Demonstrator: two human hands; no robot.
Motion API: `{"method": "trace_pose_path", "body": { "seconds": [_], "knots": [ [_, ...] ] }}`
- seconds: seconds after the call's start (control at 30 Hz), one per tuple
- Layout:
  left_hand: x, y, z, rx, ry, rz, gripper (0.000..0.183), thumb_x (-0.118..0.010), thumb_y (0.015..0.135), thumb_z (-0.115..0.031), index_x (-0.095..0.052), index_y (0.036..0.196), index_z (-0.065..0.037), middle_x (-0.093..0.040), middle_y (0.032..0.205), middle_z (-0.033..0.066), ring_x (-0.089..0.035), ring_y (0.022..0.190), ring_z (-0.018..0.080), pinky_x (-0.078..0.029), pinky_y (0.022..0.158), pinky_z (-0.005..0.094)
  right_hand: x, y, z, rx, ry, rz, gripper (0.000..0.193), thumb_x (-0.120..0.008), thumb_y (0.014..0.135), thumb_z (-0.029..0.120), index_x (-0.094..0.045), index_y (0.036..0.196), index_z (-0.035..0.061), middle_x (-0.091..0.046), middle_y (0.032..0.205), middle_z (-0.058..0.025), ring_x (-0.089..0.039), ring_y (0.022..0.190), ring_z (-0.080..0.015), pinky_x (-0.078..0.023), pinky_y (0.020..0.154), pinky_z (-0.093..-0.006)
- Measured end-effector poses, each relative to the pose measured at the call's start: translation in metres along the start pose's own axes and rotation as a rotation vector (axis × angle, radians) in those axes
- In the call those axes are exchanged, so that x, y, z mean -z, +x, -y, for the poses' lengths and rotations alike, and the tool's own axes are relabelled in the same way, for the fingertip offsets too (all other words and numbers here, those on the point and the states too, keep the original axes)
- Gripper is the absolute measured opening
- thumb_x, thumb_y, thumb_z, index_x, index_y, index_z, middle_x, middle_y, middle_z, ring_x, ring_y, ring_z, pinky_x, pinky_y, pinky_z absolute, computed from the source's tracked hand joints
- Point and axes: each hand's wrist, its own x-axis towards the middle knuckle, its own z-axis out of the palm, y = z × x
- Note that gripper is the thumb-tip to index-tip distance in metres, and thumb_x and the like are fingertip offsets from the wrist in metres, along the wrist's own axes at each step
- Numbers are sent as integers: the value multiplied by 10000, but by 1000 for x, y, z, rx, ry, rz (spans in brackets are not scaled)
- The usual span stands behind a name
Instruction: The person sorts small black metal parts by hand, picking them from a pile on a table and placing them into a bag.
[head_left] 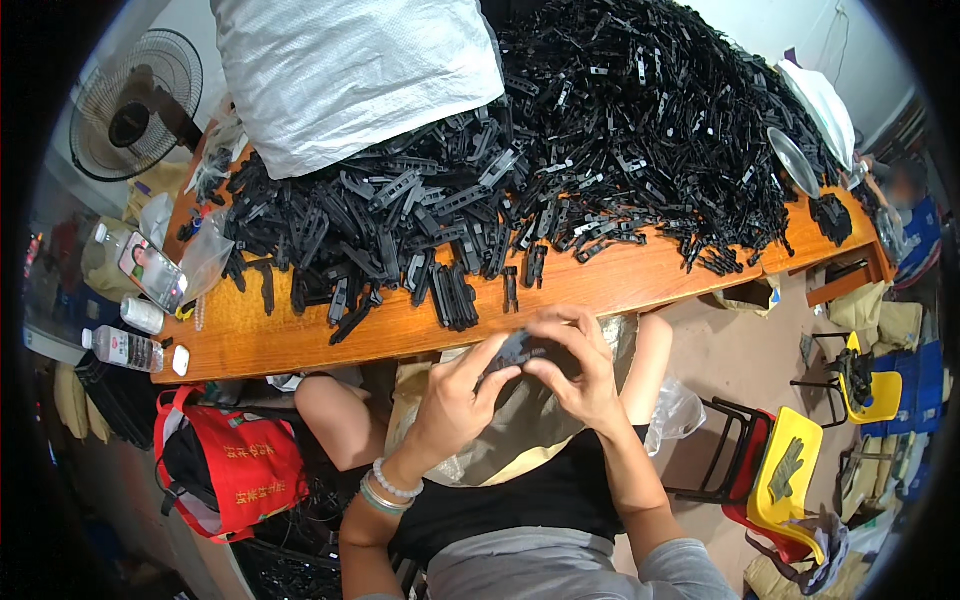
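Observation:
Just off the table's front edge, above my lap, both hands hold a dark plastic part. My left hand has its fingers closed on the part's left end, with a beaded bracelet on that wrist. My right hand grips the other end with thumb and bent fingers, slightly blurred. Fingers hide much of the part, so its exact shape is unclear. On the wooden table beyond, loose long black plastic parts lie closest to my hands.
A big heap of small black clips covers the table's back right. A white woven sack rests over the left pile. A phone, bottle and fan are at left. A red bag sits below; yellow chairs stand right.

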Motion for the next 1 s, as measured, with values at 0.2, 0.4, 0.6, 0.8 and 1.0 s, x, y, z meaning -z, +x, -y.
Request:
{"method": "trace_pose_path", "body": {
  "seconds": [0.2,0.4,0.6,0.8,1.0],
  "knots": [
    [5,-5,1,-111,-25,55,334,-664,785,20,-560,1102,43,-641,884,203,-655,759,347,-508,631,357,5,-5,-2,-94,70,169,302,-722,729,56,-608,999,-19,-623,842,-107,-595,759,-225,-463,686,-301],
    [-2,-11,6,-140,-68,-9,310,-669,784,9,-562,1074,42,-638,860,189,-643,732,337,-509,632,354,5,-4,0,6,34,127,182,-717,720,28,-632,874,-17,-638,787,-97,-602,705,-222,-457,668,-291],
    [4,-15,15,-84,-93,27,294,-692,788,-36,-590,1054,33,-643,859,175,-648,735,329,-509,636,351,8,-2,4,-303,239,282,255,-729,695,40,-660,933,-21,-658,837,-101,-625,762,-234,-476,718,-325],
    [19,0,34,-10,-37,16,106,-669,811,-78,-644,849,18,-620,781,131,-624,673,265,-489,615,330,8,8,-28,-226,99,248,173,-664,819,101,-657,947,-15,-643,857,-139,-626,785,-254,-485,714,-323],
    [20,28,73,-46,452,-199,146,-574,806,14,-623,944,10,-550,826,140,-593,722,309,-470,621,392,-37,29,-36,-94,-505,79,185,-675,798,150,-609,900,10,-531,828,-148,-559,775,-345,-464,689,-423]
  ]
}}
